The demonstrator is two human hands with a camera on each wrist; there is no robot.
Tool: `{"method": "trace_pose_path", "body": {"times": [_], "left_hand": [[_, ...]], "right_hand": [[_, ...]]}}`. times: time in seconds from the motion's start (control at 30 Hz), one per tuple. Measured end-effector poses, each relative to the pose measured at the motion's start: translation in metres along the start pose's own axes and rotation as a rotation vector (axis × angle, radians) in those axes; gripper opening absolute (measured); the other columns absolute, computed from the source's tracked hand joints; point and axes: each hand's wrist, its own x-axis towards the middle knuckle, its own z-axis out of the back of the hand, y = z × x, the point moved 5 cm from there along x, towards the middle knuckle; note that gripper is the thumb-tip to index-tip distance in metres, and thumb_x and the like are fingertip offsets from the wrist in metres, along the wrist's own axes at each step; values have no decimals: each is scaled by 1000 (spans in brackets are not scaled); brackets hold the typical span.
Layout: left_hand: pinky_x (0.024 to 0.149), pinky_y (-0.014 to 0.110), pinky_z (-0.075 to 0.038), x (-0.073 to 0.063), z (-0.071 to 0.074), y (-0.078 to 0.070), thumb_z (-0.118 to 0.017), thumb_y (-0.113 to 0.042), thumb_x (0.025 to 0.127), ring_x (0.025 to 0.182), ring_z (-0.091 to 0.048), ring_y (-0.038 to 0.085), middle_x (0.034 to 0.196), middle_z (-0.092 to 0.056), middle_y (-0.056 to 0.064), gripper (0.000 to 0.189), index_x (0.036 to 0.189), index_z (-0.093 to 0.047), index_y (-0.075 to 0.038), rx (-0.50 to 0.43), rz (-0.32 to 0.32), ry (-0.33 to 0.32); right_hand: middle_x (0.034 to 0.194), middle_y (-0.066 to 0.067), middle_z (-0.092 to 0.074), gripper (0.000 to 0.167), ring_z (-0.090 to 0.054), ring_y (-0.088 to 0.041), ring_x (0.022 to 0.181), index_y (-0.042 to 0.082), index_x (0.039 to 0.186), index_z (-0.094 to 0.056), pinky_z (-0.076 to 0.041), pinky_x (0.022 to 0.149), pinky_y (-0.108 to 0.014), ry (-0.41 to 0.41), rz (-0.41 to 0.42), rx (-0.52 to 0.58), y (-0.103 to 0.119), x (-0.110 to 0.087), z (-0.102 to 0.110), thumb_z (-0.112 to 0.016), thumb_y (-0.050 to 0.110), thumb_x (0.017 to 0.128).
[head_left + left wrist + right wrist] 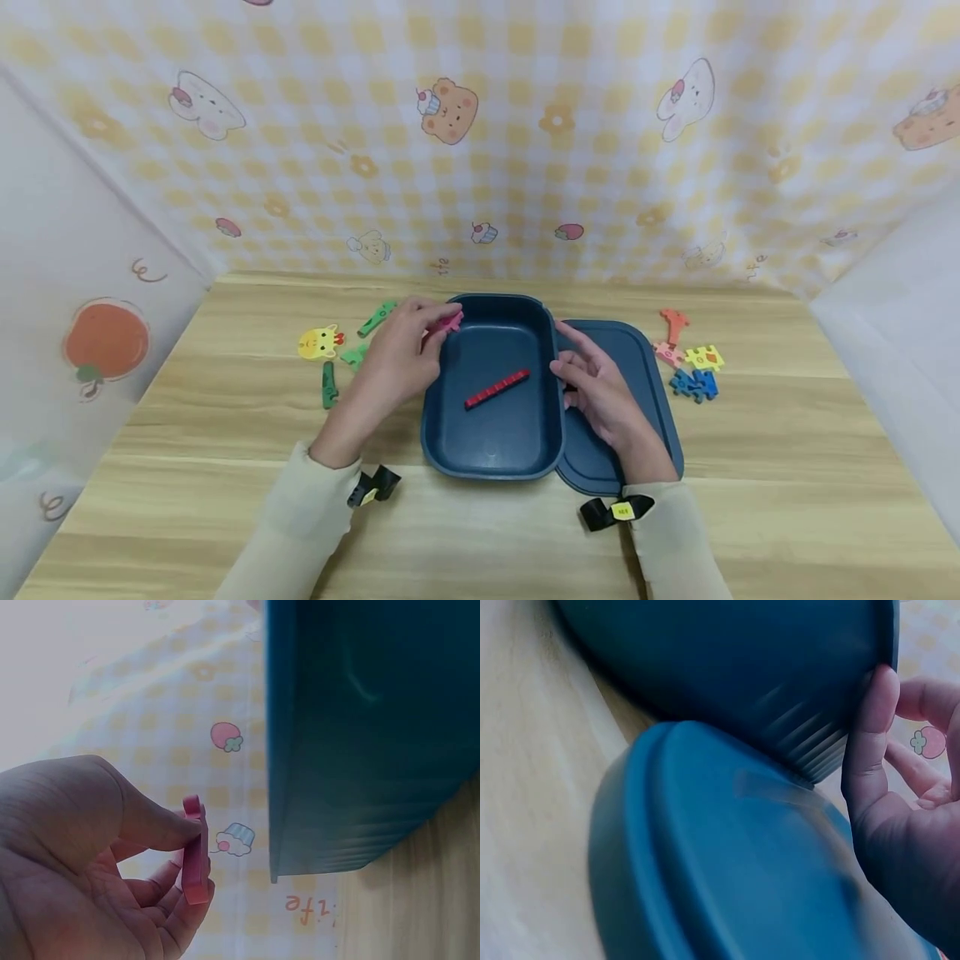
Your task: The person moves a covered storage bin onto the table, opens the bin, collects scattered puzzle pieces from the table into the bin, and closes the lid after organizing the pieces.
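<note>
My left hand point(405, 354) pinches a pink puzzle piece point(453, 321) at the far left rim of a dark blue box point(495, 454). In the left wrist view the piece point(196, 870) is edge-on between thumb and fingers, beside the box wall point(360, 750). A red segmented strip point(497, 390) lies slantwise on the box floor. My right hand point(600, 392) holds the box by its right side; in the right wrist view the thumb point(877, 712) presses near the rim. The blue lid point(637, 358) lies under that hand, partly hidden by the box.
At left lie a yellow giraffe-head piece point(320, 342), a dark green piece point(329, 385) and lighter green pieces point(377, 318). Right of the lid are an orange piece point(674, 325), a pink one point(668, 354), a yellow one point(705, 358) and blue pieces point(694, 385). A checked cloth point(517, 167) hangs behind the table.
</note>
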Motion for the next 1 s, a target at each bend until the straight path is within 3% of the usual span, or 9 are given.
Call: {"method": "trace_pose_path", "body": {"times": [0.23, 0.5, 0.87, 1.0], "left_hand": [[81, 36, -56, -2, 0, -8, -60, -8, 107, 109, -58, 28, 138, -61, 12, 39, 145, -66, -15, -1, -5, -11], [89, 40, -59, -7, -4, -12, -60, -7, 107, 115, -59, 29, 140, -60, 14, 40, 147, -64, -11, -13, -18, 22], [88, 36, -55, -8, -22, -28, -60, -5, 106, 108, -60, 24, 131, -64, 13, 41, 147, -62, -6, -55, -109, 53], [88, 36, -55, -10, -22, -30, -61, -5, 106, 108, -60, 25, 130, -64, 14, 40, 145, -63, -6, -47, -104, 53]], "right_hand": [[96, 9, -64, 68, -61, -5, 67, 21, 167, -30, -55, 58, -19, 0, 11, 13, -1, -1, 4, -61, 11, 107], [97, 9, -63, 69, -60, -4, 68, 20, 168, -27, -55, 58, -18, 27, 10, 29, -5, -4, 3, -59, 11, 108], [98, 9, -63, 69, -61, -3, 73, 19, 168, -27, -56, 59, -17, 33, 21, 24, -3, -6, 5, -59, 11, 108], [100, 9, -63, 69, -61, -3, 74, 19, 168, -26, -57, 60, -17, 55, 27, 27, 0, -4, 3, -59, 11, 108]]}}
